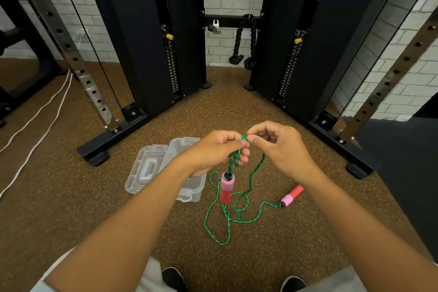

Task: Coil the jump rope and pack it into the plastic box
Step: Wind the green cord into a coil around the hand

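The jump rope point(228, 218) is only beginning to be coiled: a first short loop is being formed at its upper end, while most of the green cord is lying slack in loose, tangled curves on the floor point(94, 208). One pink-and-red handle point(227, 188) is hanging from the loop just under the hands; the other handle point(292, 196) is lying on the floor to the right, well apart from the box. By my judgement nearly all the winding is left to do, and none of the packing.

The cord is looking thin, braided and limp, green flecked with darker thread, so it is likely to slip out of shape unless each turn is pinched.

The left hand point(218, 152) is closing its grip around the doubled strand, fingers curled over it. The right hand point(277, 147) is pinching the top of the loop between thumb and fingertip, the remaining fingers curling loosely.

The plastic box point(189, 187) is sitting open and empty on the floor under the left forearm, its clear lid point(144, 168) lying just beside it on the left.
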A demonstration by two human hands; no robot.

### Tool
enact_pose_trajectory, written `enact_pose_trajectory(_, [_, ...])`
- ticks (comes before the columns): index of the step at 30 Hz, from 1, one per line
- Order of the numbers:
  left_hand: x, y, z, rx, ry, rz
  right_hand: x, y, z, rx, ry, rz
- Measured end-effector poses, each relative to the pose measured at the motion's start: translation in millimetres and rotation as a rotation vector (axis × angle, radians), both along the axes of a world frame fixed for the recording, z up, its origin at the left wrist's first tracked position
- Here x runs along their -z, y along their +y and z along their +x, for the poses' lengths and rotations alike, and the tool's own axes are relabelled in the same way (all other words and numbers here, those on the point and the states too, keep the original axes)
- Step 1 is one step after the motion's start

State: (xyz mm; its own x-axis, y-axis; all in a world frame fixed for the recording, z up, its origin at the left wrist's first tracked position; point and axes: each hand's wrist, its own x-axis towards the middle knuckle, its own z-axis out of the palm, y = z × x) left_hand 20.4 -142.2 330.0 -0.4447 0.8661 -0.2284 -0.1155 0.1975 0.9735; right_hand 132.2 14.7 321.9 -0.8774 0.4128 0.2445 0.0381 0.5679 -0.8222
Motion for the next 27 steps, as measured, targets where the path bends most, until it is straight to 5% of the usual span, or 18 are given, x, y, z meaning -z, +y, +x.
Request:
enact_pose_trajectory(14, [1, 1, -1, -0.08, -0.172, 0.145, 35, -15, -10, 0.045, -0.119, -0.204])
enact_pose_trajectory(27, [6, 0, -9, -0.213, -0.197, 0.227, 34, -31, -8, -0.057, -0.293, 0.069])
